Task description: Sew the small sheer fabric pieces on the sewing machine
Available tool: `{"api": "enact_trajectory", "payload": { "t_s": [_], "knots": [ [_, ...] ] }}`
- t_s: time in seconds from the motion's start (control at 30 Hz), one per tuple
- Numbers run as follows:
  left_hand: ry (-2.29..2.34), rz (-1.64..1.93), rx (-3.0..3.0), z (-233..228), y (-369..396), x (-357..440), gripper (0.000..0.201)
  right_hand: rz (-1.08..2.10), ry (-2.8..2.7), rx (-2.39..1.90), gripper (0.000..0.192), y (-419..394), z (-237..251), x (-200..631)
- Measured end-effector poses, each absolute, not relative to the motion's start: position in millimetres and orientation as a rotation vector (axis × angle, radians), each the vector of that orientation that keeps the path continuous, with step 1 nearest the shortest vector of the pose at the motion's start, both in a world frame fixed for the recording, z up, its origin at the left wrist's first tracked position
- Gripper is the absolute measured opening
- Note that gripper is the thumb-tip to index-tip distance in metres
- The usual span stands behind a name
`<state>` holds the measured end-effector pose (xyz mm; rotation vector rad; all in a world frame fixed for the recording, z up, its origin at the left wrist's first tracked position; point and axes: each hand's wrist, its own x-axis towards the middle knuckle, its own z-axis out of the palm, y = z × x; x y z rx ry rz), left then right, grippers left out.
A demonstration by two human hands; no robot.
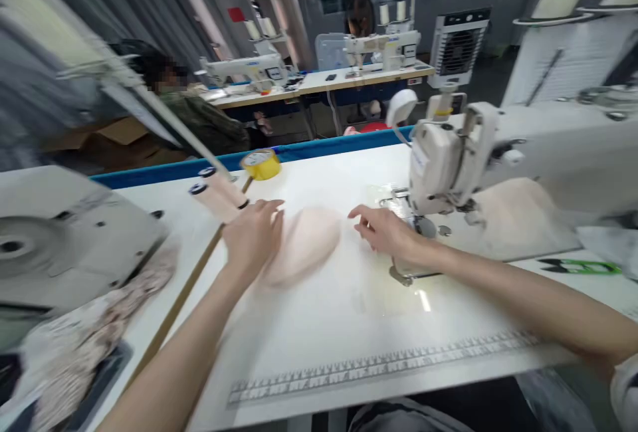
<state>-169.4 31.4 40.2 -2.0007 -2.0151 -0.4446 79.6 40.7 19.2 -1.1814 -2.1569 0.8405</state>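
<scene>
pale fabric piece [304,246]: flat on white table [349,325], left of sewing machine [448,159]. left hand [254,236] open on its edge; right hand [386,232] open, just beside. risk: uneven pull bunches cloth; fingers near needle.

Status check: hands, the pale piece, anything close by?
Left hand open on pale pad. Right hand open, just beside it. Sewing machine close right.
</scene>
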Motion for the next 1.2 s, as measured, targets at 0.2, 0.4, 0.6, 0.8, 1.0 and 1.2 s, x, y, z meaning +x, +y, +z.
{"api": "enact_trajectory", "payload": {
  "t_s": [0.2, 0.4, 0.6, 0.8, 1.0, 1.2],
  "knots": [
    [-1.017, -0.759, -2.094, 48, 6, -127, 0.008, 0.467, -2.448, -0.999, 0.019, -38, 23, 176],
    [-0.504, -0.812, -2.524, 33, -28, -32, 0.005, -0.300, -2.331, -1.444, 0.033, -37, 25, 288],
    [-0.443, -0.818, -2.771, 15, -26, 58, 0.014, -0.386, -2.131, -1.889, 0.049, -13, 35, 337],
    [-0.550, -0.693, -2.870, 12, -1, 131, 0.025, -0.470, -2.250, -1.874, 0.036, 8, 36, 321],
    [-0.653, -0.685, -2.908, 6, 17, 159, 0.026, -0.509, -2.176, -1.896, 0.031, 32, 31, 319],
    [-0.690, -0.699, -2.946, 4, 25, 164, 0.029, -0.499, -2.108, -1.812, 0.026, 30, 32, 327]
  ]
}}
